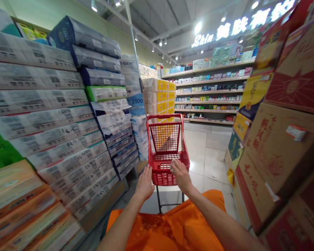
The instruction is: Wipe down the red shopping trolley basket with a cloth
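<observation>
A red plastic shopping cart (165, 178) with a grid-patterned basket stands right in front of me. My left hand (146, 183) is at the near left corner of the basket, fingers straight and lying against its edge, holding nothing that I can see. Over the near right part of the basket, my right hand (182, 175) has its fingers bent round a small whitish wad (172, 165) that looks like a cloth or tissue. Most of the wad is hidden by the fingers. No goods show inside the basket.
Tall stacks of wrapped paper packs (52, 120) line the left side. Cardboard cartons (285, 150) are piled on the right. Yellow-and-white packs (159, 94) stand beyond the cart. Shelves (211, 92) of small boxes cross the back, past a tiled aisle (211, 158).
</observation>
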`<act>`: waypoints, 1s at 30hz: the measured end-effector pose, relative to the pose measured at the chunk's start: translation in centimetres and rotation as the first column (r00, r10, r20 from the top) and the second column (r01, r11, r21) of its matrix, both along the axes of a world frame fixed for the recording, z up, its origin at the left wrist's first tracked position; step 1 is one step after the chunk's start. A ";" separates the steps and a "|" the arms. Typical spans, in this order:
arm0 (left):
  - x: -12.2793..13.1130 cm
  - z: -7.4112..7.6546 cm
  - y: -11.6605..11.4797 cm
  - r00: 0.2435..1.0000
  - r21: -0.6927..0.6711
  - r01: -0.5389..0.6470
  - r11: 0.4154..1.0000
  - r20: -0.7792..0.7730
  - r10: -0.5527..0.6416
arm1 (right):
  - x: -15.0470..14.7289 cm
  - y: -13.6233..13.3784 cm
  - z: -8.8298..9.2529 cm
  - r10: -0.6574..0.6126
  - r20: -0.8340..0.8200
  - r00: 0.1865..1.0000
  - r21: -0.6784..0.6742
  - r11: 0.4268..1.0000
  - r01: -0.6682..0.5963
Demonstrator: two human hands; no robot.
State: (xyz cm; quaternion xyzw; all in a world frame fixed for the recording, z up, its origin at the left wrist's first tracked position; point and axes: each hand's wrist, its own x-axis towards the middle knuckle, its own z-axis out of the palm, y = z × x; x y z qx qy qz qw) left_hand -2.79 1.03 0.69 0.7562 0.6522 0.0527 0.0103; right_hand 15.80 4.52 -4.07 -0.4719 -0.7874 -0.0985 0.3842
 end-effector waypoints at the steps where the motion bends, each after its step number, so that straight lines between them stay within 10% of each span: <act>1: 0.0 0.0 -0.1 1.000 -0.016 -0.013 1.000 0.003 0.013 | 0.2 0.1 0.0 -0.043 -0.028 0.999 -0.011 0.999 0.042; 9: -0.3 0.1 0.0 0.992 -0.066 -0.114 0.991 0.048 0.117 | -7.5 0.7 0.7 0.144 0.070 0.987 -0.032 0.989 -0.142; 17: 0.1 -0.4 -0.3 0.993 -0.018 -0.110 0.994 0.038 0.111 | -0.1 -0.4 1.0 -0.030 -0.003 1.000 -0.030 0.999 0.030; 26: -0.3 -2.2 -1.5 0.988 -0.120 -0.148 0.982 -0.066 0.141 | -3.7 -1.6 -5.7 0.334 0.249 0.909 0.024 0.936 -0.351; 30: -0.9 -3.0 -2.1 0.988 -0.130 -0.137 0.982 -0.090 0.126 | -1.8 -2.2 -5.2 0.326 0.269 0.906 0.098 0.927 -0.362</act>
